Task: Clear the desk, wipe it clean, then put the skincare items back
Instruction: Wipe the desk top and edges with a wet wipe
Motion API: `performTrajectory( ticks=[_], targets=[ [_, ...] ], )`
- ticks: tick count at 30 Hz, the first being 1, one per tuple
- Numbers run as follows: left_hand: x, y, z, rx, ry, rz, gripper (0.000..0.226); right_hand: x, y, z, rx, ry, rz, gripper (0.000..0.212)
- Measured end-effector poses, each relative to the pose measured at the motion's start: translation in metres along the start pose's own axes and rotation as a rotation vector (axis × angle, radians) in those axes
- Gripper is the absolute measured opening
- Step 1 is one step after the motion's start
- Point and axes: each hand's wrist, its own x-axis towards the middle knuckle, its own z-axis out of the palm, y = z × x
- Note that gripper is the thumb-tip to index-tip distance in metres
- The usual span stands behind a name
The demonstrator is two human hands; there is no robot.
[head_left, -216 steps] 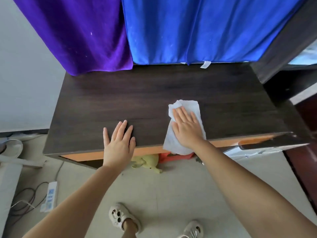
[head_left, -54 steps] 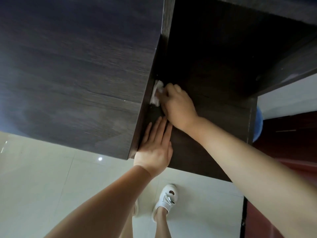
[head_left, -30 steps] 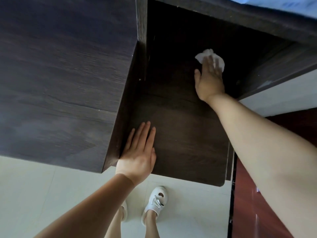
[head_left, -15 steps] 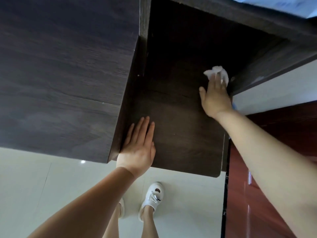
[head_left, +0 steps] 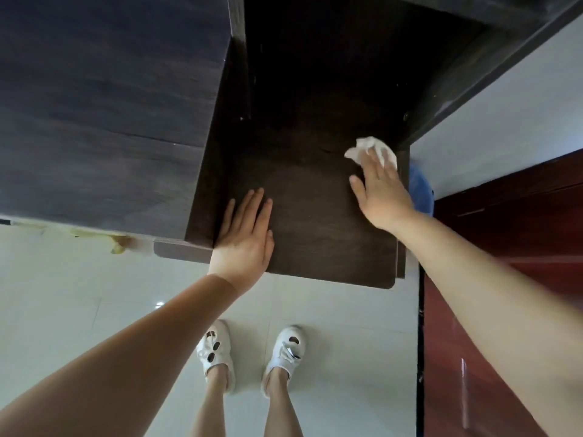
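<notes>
A crumpled white wipe (head_left: 372,150) lies on the dark wooden lower desk surface (head_left: 309,216), near its right edge. My right hand (head_left: 380,192) presses on the wipe with straight fingers, covering its near half. My left hand (head_left: 244,238) rests flat on the same surface at its front left, beside the side wall of the higher desk block (head_left: 104,105). No skincare items are in view.
A dark upright panel (head_left: 479,55) bounds the recess at the back right. A blue object (head_left: 421,193) shows just past the surface's right edge. A red-brown door (head_left: 504,247) stands to the right. White tiled floor (head_left: 79,294) and my feet in white shoes (head_left: 249,348) lie below.
My right hand has slid the wipe toward me along the right edge of the lower surface. My left hand has stayed flat at the front left. The view has tilted down a little.
</notes>
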Motion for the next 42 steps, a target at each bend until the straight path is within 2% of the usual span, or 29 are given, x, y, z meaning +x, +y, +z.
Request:
performTrajectory(
  ticks=[3,6,8,10,11,13,16,19,22,24,26,28,31,33,35,39,42],
  targets=[
    [-0.023,0.001,-0.007,-0.109,0.038,-0.008,0.046,0.042,-0.050,0.007,0.035,0.028,-0.010,0.057],
    [-0.069,-0.003,-0.014,-0.202,0.031,-0.114,0.043,0.009,-0.110,0.041,-0.042,-0.040,-0.379,0.057],
    [-0.098,-0.010,-0.018,-0.227,0.052,-0.230,0.042,-0.022,-0.125,0.057,-0.126,-0.116,-0.626,0.058],
    [-0.113,-0.020,-0.017,-0.270,0.110,-0.401,0.042,-0.013,-0.113,0.049,-0.183,-0.169,-0.725,0.057],
    [-0.114,-0.025,-0.015,-0.330,0.158,-0.520,0.042,0.001,-0.108,0.038,-0.177,-0.170,-0.703,0.056],
    [-0.104,-0.031,-0.017,-0.508,0.249,-0.751,0.044,0.034,-0.101,0.016,-0.104,-0.185,-0.531,0.055],
    [-0.084,-0.031,-0.025,-0.685,0.240,-0.906,0.054,0.049,-0.114,0.011,-0.061,-0.137,-0.370,0.055],
    [-0.076,-0.028,-0.030,-0.773,0.227,-0.971,0.058,0.002,-0.134,0.045,-0.025,-0.079,-0.431,0.056],
    [-0.076,-0.026,-0.035,-0.808,0.217,-0.976,0.059,-0.080,-0.140,0.088,-0.052,-0.029,-0.589,0.055],
    [-0.074,-0.033,-0.034,-0.864,0.211,-1.005,0.056,-0.116,-0.132,0.099,-0.142,0.005,-0.663,0.054],
    [-0.071,-0.043,-0.034,-0.927,0.199,-1.044,0.055,-0.122,-0.104,0.095,-0.183,0.057,-0.643,0.053],
    [-0.070,-0.051,-0.035,-0.974,0.175,-1.069,0.055,-0.124,-0.060,0.085,-0.160,0.119,-0.459,0.055],
    [-0.073,-0.056,-0.035,-1.048,0.156,-1.089,0.052,-0.143,0.006,0.074,-0.100,0.200,-0.021,0.061],
    [-0.075,-0.059,-0.037,-1.102,0.160,-1.081,0.053,-0.157,-0.002,0.080,-0.056,0.235,0.160,0.062],
    [-0.077,-0.063,-0.041,-1.148,0.156,-1.075,0.055,-0.162,-0.049,0.099,-0.019,0.263,0.129,0.057],
    [-0.080,-0.072,-0.055,-1.235,0.116,-1.050,0.054,-0.165,-0.167,0.136,-0.006,0.218,-0.215,0.050],
    [-0.083,-0.082,-0.066,-1.288,0.038,-1.007,0.056,-0.156,-0.204,0.141,-0.036,0.225,-0.289,0.048]
  ],
)
